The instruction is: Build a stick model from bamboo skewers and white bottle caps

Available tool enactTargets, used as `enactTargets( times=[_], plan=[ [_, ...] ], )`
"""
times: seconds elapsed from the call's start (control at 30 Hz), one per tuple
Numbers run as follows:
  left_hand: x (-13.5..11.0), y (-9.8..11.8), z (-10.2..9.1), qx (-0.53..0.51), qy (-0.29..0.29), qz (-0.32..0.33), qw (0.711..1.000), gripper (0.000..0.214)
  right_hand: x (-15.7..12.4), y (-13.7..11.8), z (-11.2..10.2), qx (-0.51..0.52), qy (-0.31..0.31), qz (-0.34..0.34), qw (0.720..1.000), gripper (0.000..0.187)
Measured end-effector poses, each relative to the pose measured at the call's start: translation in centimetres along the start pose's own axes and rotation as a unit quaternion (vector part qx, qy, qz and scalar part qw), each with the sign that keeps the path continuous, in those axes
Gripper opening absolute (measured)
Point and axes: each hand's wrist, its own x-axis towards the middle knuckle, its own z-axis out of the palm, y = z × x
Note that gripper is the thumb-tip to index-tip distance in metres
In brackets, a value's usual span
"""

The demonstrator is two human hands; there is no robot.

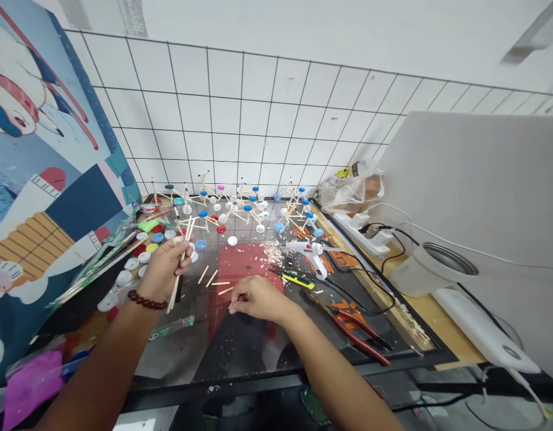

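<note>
My left hand (169,260), a beaded bracelet at its wrist, is closed around a few long, thin wooden sticks (172,299) that stand nearly upright over the table's left side. A dark strip shows beside them, too hidden to name. My right hand (256,296) is low over the dark tabletop, thumb and fingertips pinched together; what they hold, if anything, I cannot make out. Just left of those fingertips lie several short cut stick pieces (212,277). Small stick models with coloured bottle-cap wheels (247,208) stand along the back of the table.
Right of my right hand lie a yellow-green utility knife (298,279), red-handled pliers (357,332) and a white glue gun (310,251) with its cord. Wood chips (274,254) are scattered nearby. Loose bottle caps (124,278) and wrapped sticks (101,263) cover the left side. A power strip (364,233) sits at right.
</note>
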Motion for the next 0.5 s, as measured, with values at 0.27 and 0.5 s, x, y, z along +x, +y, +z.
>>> enactTargets(
  times=[0.27,0.5],
  plan=[
    [0.7,-1.4,-0.8,0.018,0.047,0.026,0.998,0.024,2.0,0.1,2.2,-0.14,0.208,0.018,0.968,0.013],
    [-1.8,-1.6,0.9,0.068,-0.135,-0.113,0.982,0.03,0.7,0.9,0.4,0.08,0.293,0.028,0.952,0.024]
  ],
)
